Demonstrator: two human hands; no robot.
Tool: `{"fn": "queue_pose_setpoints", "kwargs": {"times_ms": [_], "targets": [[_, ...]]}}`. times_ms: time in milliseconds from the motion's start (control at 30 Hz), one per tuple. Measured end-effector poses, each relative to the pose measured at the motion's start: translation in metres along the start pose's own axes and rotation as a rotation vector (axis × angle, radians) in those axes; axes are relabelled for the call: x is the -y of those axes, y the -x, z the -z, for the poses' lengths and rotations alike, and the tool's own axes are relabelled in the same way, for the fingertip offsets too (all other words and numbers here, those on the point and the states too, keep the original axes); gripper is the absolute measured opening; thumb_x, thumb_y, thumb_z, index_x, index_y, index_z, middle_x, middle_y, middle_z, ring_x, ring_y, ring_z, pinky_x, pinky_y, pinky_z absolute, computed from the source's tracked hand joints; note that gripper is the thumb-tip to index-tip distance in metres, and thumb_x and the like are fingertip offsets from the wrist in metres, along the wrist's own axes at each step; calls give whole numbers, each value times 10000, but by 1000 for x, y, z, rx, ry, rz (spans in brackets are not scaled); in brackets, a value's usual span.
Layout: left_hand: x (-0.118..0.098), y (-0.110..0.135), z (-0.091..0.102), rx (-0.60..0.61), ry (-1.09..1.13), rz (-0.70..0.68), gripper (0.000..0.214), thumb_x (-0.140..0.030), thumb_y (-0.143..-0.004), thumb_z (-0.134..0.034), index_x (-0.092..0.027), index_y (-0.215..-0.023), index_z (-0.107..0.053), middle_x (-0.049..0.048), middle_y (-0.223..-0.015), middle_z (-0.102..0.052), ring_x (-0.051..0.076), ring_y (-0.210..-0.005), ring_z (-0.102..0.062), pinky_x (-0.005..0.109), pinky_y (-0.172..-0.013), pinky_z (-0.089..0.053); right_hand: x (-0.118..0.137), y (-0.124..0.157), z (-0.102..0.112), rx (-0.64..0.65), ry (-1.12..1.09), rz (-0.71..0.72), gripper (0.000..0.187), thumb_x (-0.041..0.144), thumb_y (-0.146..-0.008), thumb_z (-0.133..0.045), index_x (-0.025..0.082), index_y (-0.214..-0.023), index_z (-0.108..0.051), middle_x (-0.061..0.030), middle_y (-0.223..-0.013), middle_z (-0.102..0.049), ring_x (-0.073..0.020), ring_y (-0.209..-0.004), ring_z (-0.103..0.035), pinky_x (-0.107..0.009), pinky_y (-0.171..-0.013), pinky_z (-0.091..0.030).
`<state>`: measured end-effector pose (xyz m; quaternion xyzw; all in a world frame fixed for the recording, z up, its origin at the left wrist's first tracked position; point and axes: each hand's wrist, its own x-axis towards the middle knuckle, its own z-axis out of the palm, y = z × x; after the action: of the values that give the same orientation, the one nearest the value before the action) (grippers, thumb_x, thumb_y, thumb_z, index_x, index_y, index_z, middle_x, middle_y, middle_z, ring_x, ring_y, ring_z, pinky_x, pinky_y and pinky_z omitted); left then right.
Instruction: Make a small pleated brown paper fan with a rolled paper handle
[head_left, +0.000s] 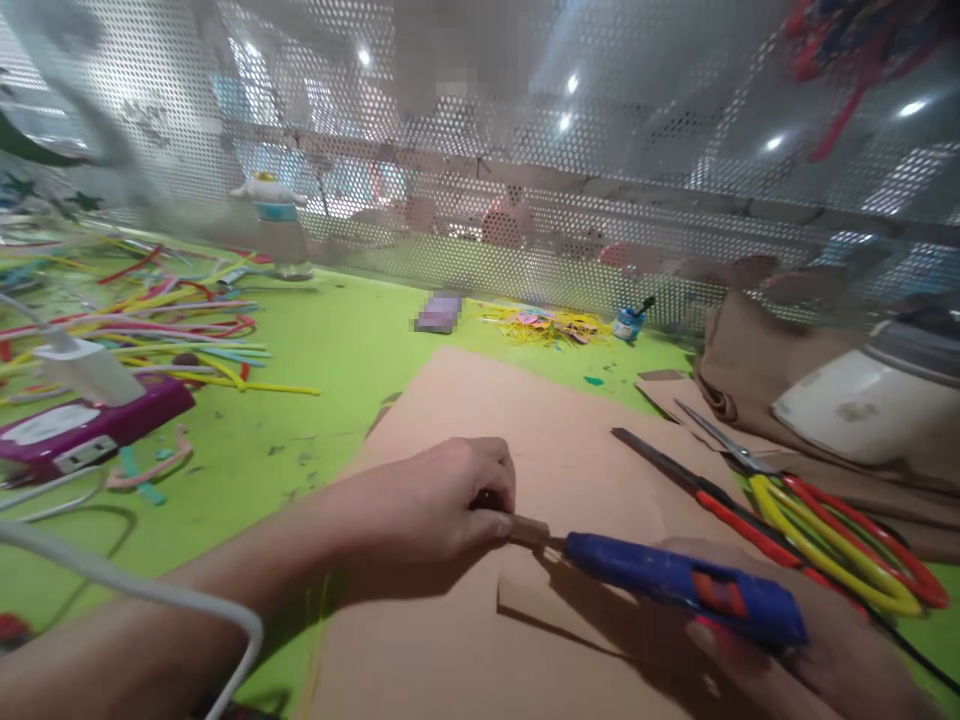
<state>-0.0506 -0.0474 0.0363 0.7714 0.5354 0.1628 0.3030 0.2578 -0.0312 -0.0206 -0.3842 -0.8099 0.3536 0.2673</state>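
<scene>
My left hand (450, 500) is closed, pinching a small brown paper piece (531, 530) between thumb and fingers. In my right hand (817, 630) is a blue glue gun (645, 575), its nozzle pointing left at the end of that piece. The nozzle is close to the piece; whether they touch I cannot tell. Below both hands lies a large brown paper sheet (465, 410), with a raised brown flap or strip (555, 620) beneath the glue gun. Part of the right hand is hidden behind the gun.
Scissors with yellow and red handles (817, 530) and a red and black tool (720, 510) lie at right, near a white container (862, 400). At left are a purple power strip (150, 400), a white cable (150, 590) and colourful pipe cleaners (202, 330). A small blue bottle (627, 322) stands behind.
</scene>
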Motion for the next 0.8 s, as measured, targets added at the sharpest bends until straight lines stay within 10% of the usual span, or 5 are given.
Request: {"fn": "queue_pose_setpoints", "kwargs": {"times_ms": [800], "targets": [[4, -5, -1, 30, 3, 26, 259, -402, -893, -562, -220, -848, -741, 36, -826, -692, 174, -744, -602, 267, -676, -438, 28, -15, -2, -69, 252, 237, 155, 286, -872, -567, 291, -1015, -627, 8, -786, -706, -215, -791, -725, -241, -592, -557]]}}
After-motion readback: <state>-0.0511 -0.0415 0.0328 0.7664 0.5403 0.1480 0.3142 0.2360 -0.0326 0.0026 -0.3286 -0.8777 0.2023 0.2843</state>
